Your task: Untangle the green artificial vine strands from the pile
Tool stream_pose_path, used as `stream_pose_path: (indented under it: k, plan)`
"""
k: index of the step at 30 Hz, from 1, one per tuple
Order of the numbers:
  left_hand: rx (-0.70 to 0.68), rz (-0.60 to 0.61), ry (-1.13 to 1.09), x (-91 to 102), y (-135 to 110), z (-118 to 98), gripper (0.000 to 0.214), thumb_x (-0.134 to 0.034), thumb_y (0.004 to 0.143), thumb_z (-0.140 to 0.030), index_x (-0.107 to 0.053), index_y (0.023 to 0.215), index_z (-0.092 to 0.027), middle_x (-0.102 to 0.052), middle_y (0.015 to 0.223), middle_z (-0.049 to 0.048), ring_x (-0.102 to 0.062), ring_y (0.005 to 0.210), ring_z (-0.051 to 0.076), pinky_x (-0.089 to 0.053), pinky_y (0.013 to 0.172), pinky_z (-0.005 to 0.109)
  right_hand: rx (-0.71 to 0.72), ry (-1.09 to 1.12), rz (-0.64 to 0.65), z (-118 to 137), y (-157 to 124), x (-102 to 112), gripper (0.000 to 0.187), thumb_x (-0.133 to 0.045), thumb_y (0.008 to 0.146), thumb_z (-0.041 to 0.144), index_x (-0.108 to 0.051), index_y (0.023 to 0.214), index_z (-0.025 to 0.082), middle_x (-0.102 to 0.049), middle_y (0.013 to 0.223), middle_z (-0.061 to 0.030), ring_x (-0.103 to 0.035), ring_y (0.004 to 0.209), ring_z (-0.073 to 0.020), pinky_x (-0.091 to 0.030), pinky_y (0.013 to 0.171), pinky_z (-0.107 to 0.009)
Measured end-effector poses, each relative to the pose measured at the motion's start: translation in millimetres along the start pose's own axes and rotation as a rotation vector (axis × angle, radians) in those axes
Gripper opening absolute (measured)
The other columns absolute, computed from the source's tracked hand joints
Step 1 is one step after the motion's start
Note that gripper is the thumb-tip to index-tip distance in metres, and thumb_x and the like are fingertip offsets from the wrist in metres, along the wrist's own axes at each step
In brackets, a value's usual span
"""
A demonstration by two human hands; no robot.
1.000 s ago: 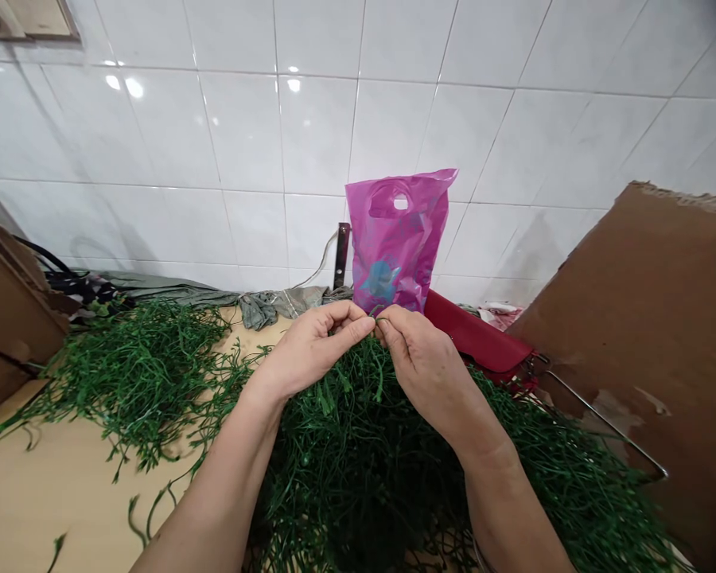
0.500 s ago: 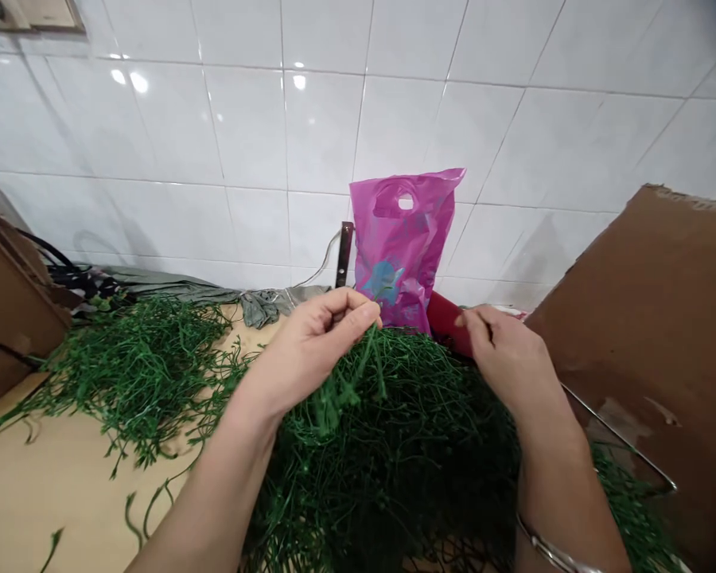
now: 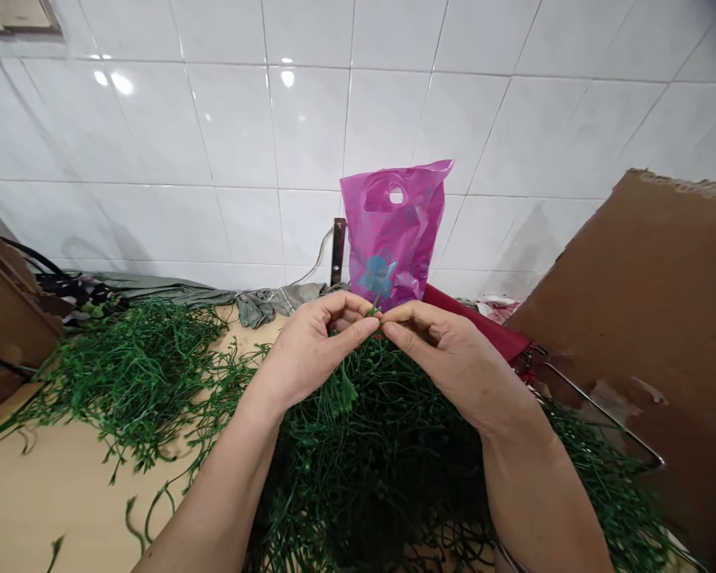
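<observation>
At the far left, a brown cardboard sheet [image 3: 3, 306] stands beside a dark patterned cloth [image 3: 77, 290], and a loose pile of artificial greenery [image 3: 137, 358] spreads over the pale wooden table [image 3: 53, 485]. Behind the pile, a grey cloth [image 3: 256, 309] lies bunched against the white tiled wall [image 3: 274, 135].

Your left hand [image 3: 310, 354] is over the middle of the table, its fingers curled inward and its thumb [image 3: 358, 330] pressed toward them, grasping a thin green sprig [image 3: 371, 312]. You hold that sprig up between your 2 hands, just in front of a pink plastic bag [image 3: 391, 235], which stands upright against the wall and has a blue print on it. Your right hand [image 3: 453, 354] mirrors the left, its fingertips [image 3: 394, 314] closed on the same sprig, almost touching those of your left hand. Beneath both hands rises a large mound of green strands [image 3: 363, 485]; you cannot tell from this view whether the sprig is joined to it.

Further right, a flat red object [image 3: 477, 322] lies behind your right hand, a wire rack [image 3: 602, 418] runs in front of a large brown cardboard panel [image 3: 638, 318], and that panel fills the right edge.
</observation>
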State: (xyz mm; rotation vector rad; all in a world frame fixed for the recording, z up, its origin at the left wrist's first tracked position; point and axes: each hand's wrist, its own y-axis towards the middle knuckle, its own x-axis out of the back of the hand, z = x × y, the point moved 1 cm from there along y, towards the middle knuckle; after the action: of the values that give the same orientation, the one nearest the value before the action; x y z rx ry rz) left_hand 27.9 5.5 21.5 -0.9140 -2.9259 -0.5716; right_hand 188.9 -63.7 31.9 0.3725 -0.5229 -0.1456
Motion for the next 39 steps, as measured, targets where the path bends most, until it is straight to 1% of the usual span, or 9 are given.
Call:
stream_pose_path:
  k: [4, 8, 15, 18, 20, 25, 28, 32, 39]
  plan:
    - [0.010, 0.049, -0.052, 1.3, 1, 3, 0.015, -0.065, 0.088, -0.030, -0.061, 0.091, -0.017, -0.055, 0.075, -0.0032, -0.050, 0.069, 0.010, -0.043, 0.066, 0.024, -0.009, 0.146, 0.004, -8, 2, -3, 0.016, -0.060, 0.091, 0.033, -0.066, 0.084, 0.020, -0.064, 0.076, -0.0007, -0.056, 0.073, -0.0154, -0.047, 0.067, -0.028]
    - [-0.010, 0.069, -0.093, 0.5, 2, 4, 0.012, -0.062, 0.091, -0.029, -0.058, 0.090, -0.017, -0.055, 0.074, -0.0034, -0.052, 0.070, 0.010, -0.044, 0.069, 0.024, -0.053, 0.287, 0.037, -10, 3, -7, 0.017, -0.060, 0.090, 0.035, -0.061, 0.083, 0.020, -0.066, 0.079, -0.0020, -0.060, 0.078, -0.0163, -0.050, 0.075, -0.031]
    - [-0.060, -0.026, 0.107, 2.1, 3, 4, 0.012, -0.064, 0.089, -0.028, -0.064, 0.092, -0.017, -0.059, 0.083, -0.0009, -0.053, 0.076, 0.011, -0.043, 0.071, 0.024, -0.105, 0.285, 0.032, -16, 4, -10, 0.018, -0.067, 0.084, 0.036, -0.065, 0.092, 0.020, -0.071, 0.083, -0.0022, -0.064, 0.081, -0.0173, -0.049, 0.077, -0.032]
    - [-0.060, -0.037, 0.170, 2.9, 3, 5, 0.012, -0.064, 0.089, -0.029, -0.064, 0.092, -0.017, -0.058, 0.079, -0.0022, -0.051, 0.072, 0.010, -0.042, 0.068, 0.023, -0.094, 0.175, 0.034, -16, 5, -12, 0.015, -0.064, 0.086, 0.033, -0.067, 0.091, 0.019, -0.071, 0.087, -0.0027, -0.063, 0.082, -0.0173, -0.048, 0.077, -0.031]
    - [-0.058, -0.039, 0.199, 2.6, 4, 7, 0.013, -0.065, 0.087, -0.028, -0.064, 0.092, -0.017, -0.055, 0.075, -0.0037, -0.049, 0.070, 0.010, -0.041, 0.067, 0.023, -0.078, 0.070, -0.009, -15, 6, -13, 0.012, -0.061, 0.088, 0.030, -0.066, 0.087, 0.019, -0.069, 0.085, -0.0020, -0.060, 0.078, -0.0167, -0.047, 0.071, -0.029]
    - [-0.032, -0.083, 0.290, -1.0, 5, 10, 0.010, -0.066, 0.084, -0.026, -0.062, 0.088, -0.018, -0.056, 0.074, -0.0040, -0.049, 0.069, 0.011, -0.040, 0.065, 0.023, 0.010, -0.099, -0.097, -14, 6, -17, 0.010, -0.051, 0.091, 0.021, -0.057, 0.084, 0.022, -0.059, 0.074, 0.0011, -0.052, 0.068, -0.0156, -0.042, 0.062, -0.027]
    - [-0.026, -0.101, 0.341, -3.6, 6, 10, 0.009, -0.064, 0.083, -0.026, -0.063, 0.087, -0.018, -0.059, 0.074, -0.0031, -0.051, 0.069, 0.012, -0.041, 0.066, 0.024, 0.083, -0.209, -0.124, -16, 5, -19, 0.011, -0.048, 0.092, 0.018, -0.052, 0.083, 0.023, -0.057, 0.081, -0.0013, -0.052, 0.074, -0.0174, -0.043, 0.068, -0.029]
    - [-0.026, -0.115, 0.440, -4.8, 6, 10, 0.004, -0.062, 0.078, -0.019, -0.064, 0.082, -0.018, -0.058, 0.069, -0.0041, -0.050, 0.064, 0.012, -0.038, 0.061, 0.024, 0.133, -0.343, -0.153, -16, 2, -21, 0.010, -0.052, 0.091, 0.015, -0.056, 0.086, 0.022, -0.060, 0.091, -0.0048, -0.053, 0.086, -0.0215, -0.042, 0.079, -0.035]
    - [-0.240, -0.114, 0.553, -1.3, 7, 12, 0.010, -0.062, 0.082, -0.015, -0.070, 0.088, -0.018, -0.059, 0.073, -0.0022, -0.052, 0.069, 0.013, -0.039, 0.065, 0.024, 0.091, -0.445, -0.151, -4, -8, -20, 0.007, -0.060, 0.091, 0.016, -0.056, 0.091, 0.022, -0.060, 0.089, -0.0031, -0.053, 0.085, -0.0222, -0.040, 0.074, -0.034]
